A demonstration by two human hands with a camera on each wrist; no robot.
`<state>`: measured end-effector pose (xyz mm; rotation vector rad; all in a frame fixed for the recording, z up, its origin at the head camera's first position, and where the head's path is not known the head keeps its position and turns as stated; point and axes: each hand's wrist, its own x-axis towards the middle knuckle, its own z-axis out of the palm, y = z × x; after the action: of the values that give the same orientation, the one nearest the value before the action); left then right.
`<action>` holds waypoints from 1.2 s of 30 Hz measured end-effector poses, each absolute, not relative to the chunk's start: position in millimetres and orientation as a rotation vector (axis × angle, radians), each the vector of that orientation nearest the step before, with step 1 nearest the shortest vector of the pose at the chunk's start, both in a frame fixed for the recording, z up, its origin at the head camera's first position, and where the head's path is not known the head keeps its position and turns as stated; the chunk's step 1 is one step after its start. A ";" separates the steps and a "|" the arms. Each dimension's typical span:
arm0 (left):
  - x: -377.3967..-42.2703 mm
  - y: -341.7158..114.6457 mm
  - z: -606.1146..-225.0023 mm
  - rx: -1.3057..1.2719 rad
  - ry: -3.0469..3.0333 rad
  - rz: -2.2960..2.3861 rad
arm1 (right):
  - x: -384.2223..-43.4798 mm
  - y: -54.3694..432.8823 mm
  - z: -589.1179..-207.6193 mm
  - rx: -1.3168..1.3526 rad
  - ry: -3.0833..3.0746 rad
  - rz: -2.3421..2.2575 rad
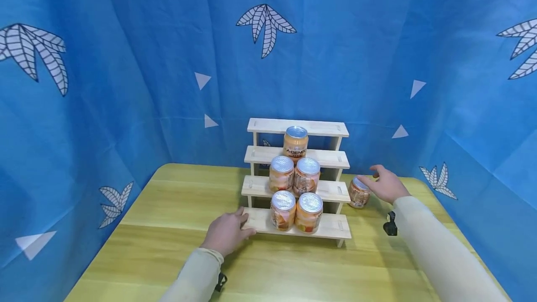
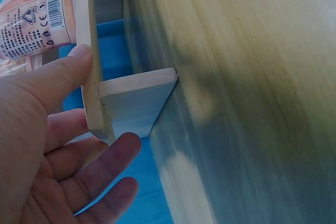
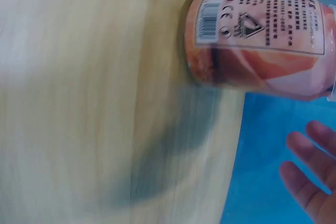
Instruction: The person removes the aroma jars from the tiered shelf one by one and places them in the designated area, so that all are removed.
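A pale wooden four-tier step shelf [image 1: 260, 220] stands on the table. My left hand [image 1: 228, 232] grips the left end of its lowest board [image 2: 92, 98], thumb along the front edge, index finger against the end. Two cans [image 1: 283, 216] sit side by side on that step, two more [image 1: 281, 176] on the step above, and a single can [image 1: 295, 143] higher up. Right of the shelf, an orange-pink can [image 3: 257, 45] stands upright on the table. Above and beside it my right hand [image 1: 388, 185] is spread, its thumb overlapping the lid in the head view, other fingers apart from the can.
The yellow wood-grain table [image 1: 159, 227] has its back edge close behind the shelf. Blue patterned cloth [image 1: 335, 59] hangs behind and at both sides. A black band clip [image 1: 390, 224] hangs at the right wrist.
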<state>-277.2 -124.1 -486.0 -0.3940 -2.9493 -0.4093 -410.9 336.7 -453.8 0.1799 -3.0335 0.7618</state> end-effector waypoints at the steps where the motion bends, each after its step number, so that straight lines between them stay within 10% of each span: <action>1: -277.3 -123.5 -486.4 -0.401 -2.951 -0.411 | -409.7 339.3 -453.7 0.180 -3.033 0.757; 36: -278.5 -119.8 -482.5 -0.410 -2.979 -0.392 | -418.9 312.3 -362.2 0.351 -2.915 0.664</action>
<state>-278.5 -119.8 -482.5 -0.4103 -2.9794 -0.3922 -418.9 312.3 -362.2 0.3513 -2.9149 0.6639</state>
